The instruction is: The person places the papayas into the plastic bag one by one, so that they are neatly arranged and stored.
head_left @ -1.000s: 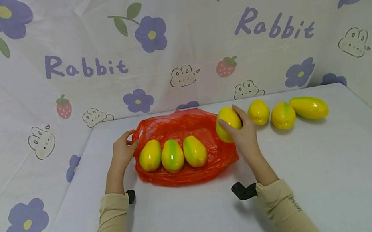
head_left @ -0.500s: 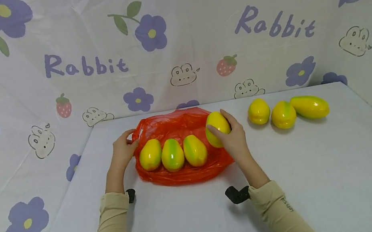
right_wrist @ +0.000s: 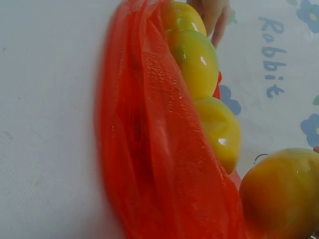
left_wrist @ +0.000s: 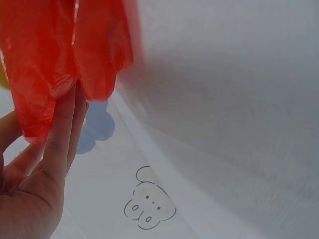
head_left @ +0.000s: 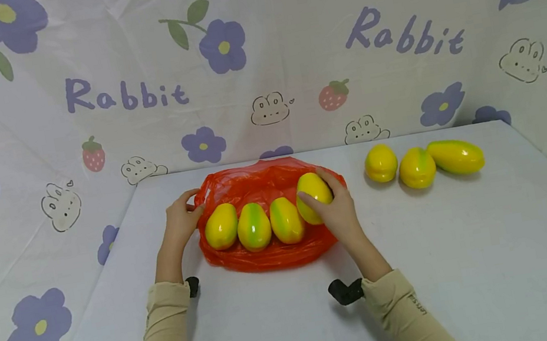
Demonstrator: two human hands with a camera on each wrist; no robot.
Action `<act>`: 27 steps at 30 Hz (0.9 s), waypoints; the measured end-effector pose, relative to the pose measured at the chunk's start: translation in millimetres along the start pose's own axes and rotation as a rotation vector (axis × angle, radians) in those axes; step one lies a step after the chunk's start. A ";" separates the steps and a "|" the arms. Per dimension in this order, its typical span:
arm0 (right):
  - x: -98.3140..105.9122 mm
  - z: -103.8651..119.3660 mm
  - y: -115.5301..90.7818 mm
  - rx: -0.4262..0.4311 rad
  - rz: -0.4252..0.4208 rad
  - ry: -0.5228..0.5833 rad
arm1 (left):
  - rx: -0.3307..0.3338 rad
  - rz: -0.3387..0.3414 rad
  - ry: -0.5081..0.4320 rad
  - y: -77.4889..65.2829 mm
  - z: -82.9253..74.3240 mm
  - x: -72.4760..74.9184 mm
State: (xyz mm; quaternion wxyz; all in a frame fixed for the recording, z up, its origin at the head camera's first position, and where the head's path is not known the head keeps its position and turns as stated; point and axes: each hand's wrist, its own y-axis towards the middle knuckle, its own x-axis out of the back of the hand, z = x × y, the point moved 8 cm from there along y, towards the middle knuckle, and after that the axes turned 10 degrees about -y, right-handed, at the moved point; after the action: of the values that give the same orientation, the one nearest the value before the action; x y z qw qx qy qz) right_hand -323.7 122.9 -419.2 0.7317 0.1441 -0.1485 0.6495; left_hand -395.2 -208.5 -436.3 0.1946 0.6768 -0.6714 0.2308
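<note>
A red plastic bag (head_left: 266, 261) lies spread open on the table, with three glossy yellow-green papayas, the middle one (head_left: 253, 227) among them, in a row inside. My left hand (head_left: 180, 220) holds the bag's left edge between thumb and fingers; in the left wrist view the red film (left_wrist: 40, 59) hangs over the fingers. My right hand (head_left: 342, 214) grips another papaya (head_left: 310, 188) over the bag's right part, beside the row. In the right wrist view this papaya (right_wrist: 281, 194) shows at the lower right, with most of the hand out of view.
Three more papayas lie on the table at the back right: an upright one (head_left: 380, 163), a rounder one (head_left: 417, 168) and a long one (head_left: 456, 157). A patterned cloth (head_left: 219, 101) hangs behind the white table (head_left: 276, 325).
My right hand has carried its papaya leftward and slightly down, from the bag's right edge to beside the row of three. My left hand has stayed at the bag's left edge.
</note>
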 end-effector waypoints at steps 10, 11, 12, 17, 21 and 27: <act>-3.5 -9.3 -1.4 -0.029 0.019 -0.031 | 0.014 0.003 0.000 -0.8 1.0 -1.9; -3.5 -10.0 -1.1 -0.026 0.021 -0.035 | 0.014 0.003 -0.002 -0.9 0.8 -1.9; -3.5 -10.9 -0.9 -0.023 0.022 -0.039 | 0.015 0.002 -0.002 -1.2 0.4 -1.8; -4.4 -16.5 -0.2 -0.023 0.023 -0.044 | 0.017 0.005 -0.001 -2.4 -0.1 -1.5; -5.0 -21.2 0.2 -0.031 0.025 -0.042 | 0.027 0.007 -0.007 -3.1 0.1 -1.6; -6.6 -29.1 1.2 -0.059 0.046 -0.051 | 0.027 0.004 -0.007 -2.3 0.9 -1.4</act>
State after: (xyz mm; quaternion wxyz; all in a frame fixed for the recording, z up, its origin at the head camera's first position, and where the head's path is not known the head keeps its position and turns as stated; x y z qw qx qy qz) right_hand -324.8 128.7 -448.5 0.7165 0.1358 -0.1893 0.6575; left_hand -392.8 -207.8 -437.8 0.1827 0.6787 -0.6704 0.2377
